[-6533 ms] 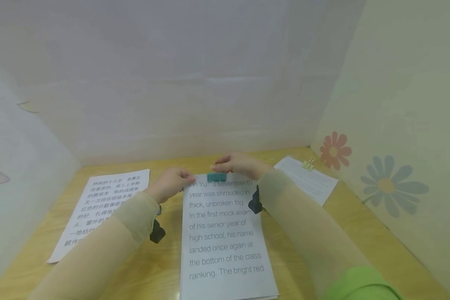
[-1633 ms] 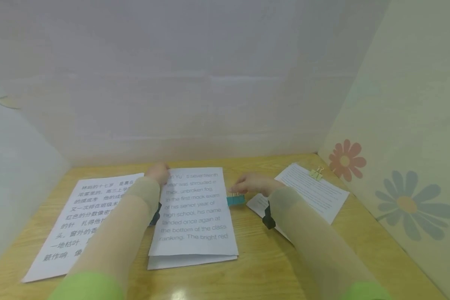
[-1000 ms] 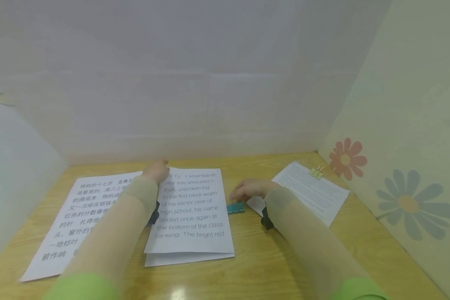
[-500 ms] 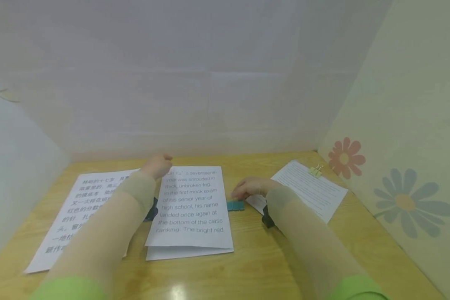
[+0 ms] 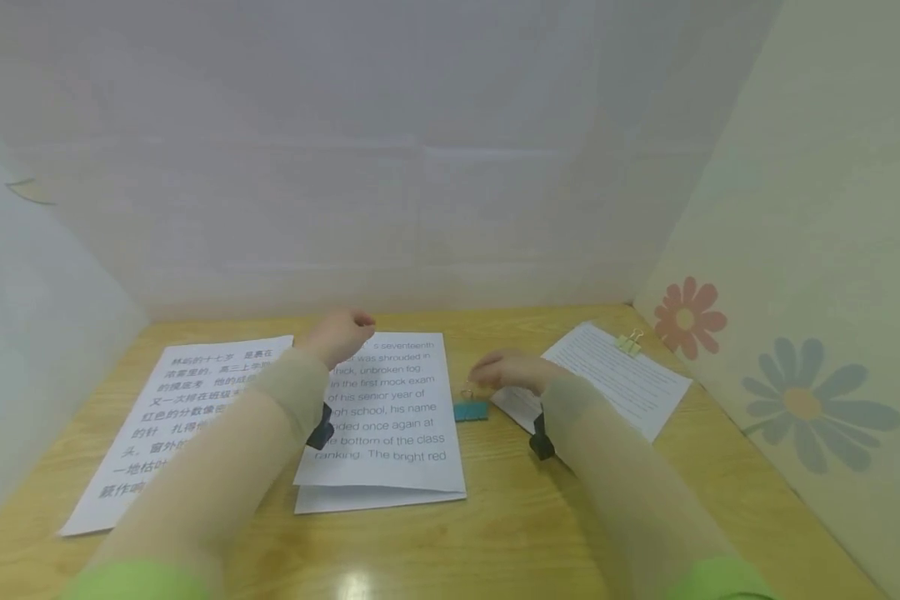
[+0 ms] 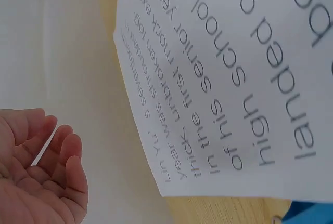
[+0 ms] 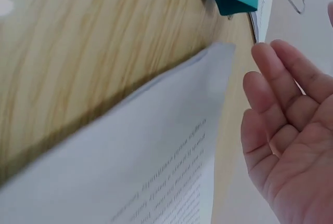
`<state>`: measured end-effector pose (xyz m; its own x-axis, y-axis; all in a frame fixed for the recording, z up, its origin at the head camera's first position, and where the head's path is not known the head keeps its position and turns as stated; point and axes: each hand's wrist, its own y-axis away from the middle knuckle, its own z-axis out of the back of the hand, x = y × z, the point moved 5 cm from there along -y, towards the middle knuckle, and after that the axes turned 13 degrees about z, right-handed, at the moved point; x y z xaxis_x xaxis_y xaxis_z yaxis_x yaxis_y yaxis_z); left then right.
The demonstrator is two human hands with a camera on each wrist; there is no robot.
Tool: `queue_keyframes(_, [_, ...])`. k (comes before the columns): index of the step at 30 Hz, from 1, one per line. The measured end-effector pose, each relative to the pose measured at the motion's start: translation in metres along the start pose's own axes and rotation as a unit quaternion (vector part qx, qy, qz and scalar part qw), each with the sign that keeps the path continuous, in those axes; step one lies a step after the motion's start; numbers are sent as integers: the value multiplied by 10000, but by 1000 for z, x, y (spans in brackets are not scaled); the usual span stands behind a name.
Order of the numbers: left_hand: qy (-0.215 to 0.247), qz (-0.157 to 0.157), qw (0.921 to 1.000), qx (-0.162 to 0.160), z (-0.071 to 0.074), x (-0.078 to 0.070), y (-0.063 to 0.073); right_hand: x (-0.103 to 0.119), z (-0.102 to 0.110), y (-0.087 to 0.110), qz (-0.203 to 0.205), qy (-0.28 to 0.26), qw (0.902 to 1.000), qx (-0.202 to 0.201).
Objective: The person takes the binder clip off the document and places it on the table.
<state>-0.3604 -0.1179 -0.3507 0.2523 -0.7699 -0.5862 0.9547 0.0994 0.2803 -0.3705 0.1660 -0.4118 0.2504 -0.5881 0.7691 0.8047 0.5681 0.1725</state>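
Note:
A teal binder clip (image 5: 470,410) lies on the table just right of the middle stack of large-print English sheets (image 5: 390,408). My right hand (image 5: 513,372) hovers just behind the clip, its fingers loosely bent and apart from it; in the right wrist view the clip's wire handle stands near the fingertips. Over the top left corner of the English stack is my left hand (image 5: 337,337). Its fingers are relaxed and hold nothing, as the left wrist view shows. Part of a blue binder clip (image 6: 312,213) shows at that view's bottom edge.
On the left lies a stack of Chinese-print sheets (image 5: 195,400), partly under my left forearm. At the right, small-print sheets (image 5: 615,383) carry a yellow binder clip (image 5: 630,342). Walls enclose the wooden table (image 5: 420,550) at the back and sides.
The teal clip, earlier on the English stack's top edge, was taken off and laid to the right. My right hand has let go of it. My left hand has lifted and moved right.

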Motion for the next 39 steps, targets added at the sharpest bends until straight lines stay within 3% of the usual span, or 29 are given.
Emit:
queue_keyframes(6, [327, -385, 9987, 87, -19, -23, 6, -15, 22, 12, 95, -463, 9974, -542])
queue_keyframes(15, [812, -465, 9951, 321, -51, -44, 8, -43, 60, 46, 116, -622, 9868, -1490])
queue_keyframes(21, [1012, -664, 9921, 334, -63, -56, 13, -61, 74, 50, 9, -790, 9789, -1884])
queue_keyframes(29, [803, -1010, 9903, 514, -85, -77, 22, -92, 98, 71, -277, -623, 9680, -2414])
queue_keyframes(34, [483, -1244, 9897, 512, -98, -87, 26, -112, 118, 85, -552, -410, 9528, -2957])
queue_keyframes(39, [114, -1373, 9896, 420, -110, -97, 25, -124, 136, 96, -142, -35, 9269, -3750])
